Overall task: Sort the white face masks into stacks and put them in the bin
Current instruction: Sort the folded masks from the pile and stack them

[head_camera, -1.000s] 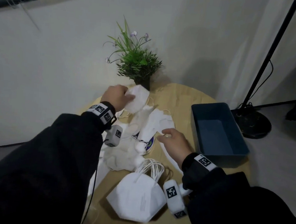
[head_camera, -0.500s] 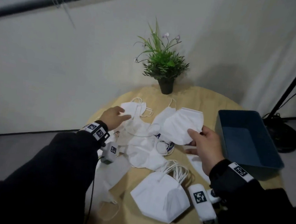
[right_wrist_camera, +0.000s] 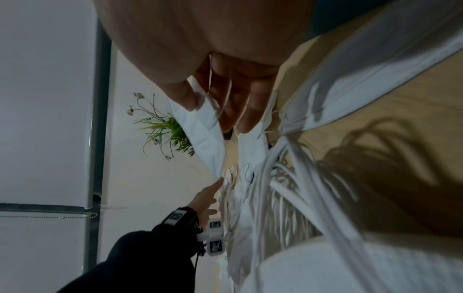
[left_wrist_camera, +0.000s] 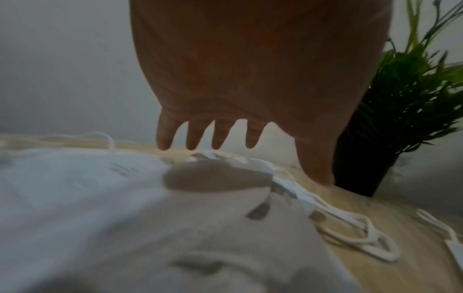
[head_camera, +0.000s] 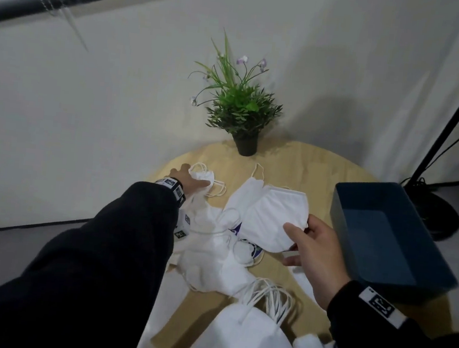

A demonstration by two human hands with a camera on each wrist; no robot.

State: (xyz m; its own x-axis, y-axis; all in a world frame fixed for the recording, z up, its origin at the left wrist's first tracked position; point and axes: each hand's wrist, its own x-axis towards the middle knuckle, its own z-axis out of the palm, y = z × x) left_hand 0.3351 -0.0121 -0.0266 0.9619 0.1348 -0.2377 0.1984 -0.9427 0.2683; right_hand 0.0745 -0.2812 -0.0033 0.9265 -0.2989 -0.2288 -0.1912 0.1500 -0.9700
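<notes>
Hands at an early stage of sorting, with places given relative to the blue bin [head_camera: 379,233]. The right hand [head_camera: 315,259], just left of the bin's near wall, pinches the lower corner of a folded white mask [head_camera: 271,220] between thumb and fingers and holds it lifted above the heap. The left hand [head_camera: 191,182], well to the left of the bin near the far rim of the counter [head_camera: 294,163], reaches with fingers spread and relaxed over a small mask [head_camera: 202,177] with looped ear straps; the left wrist view shows the fingertips [left_wrist_camera: 190,142] straight and gripping nothing, hovering just above it.

Between the hands, further left of the bin, lies a loose heap of masks [head_camera: 209,259], overlapping and unaligned. Nearer the person than the bin rests one squared stack [head_camera: 246,341], its ear loops gathered at the top. A potted plant [head_camera: 239,113] stands beyond the bin's far left corner.

Judged from this: the bin's visible interior holds nothing, one stack appears formed, and most masks remain unsorted. Left to do, seemingly, are adding the held mask to a stack, gathering the heap, and moving the stacks into the bin.
</notes>
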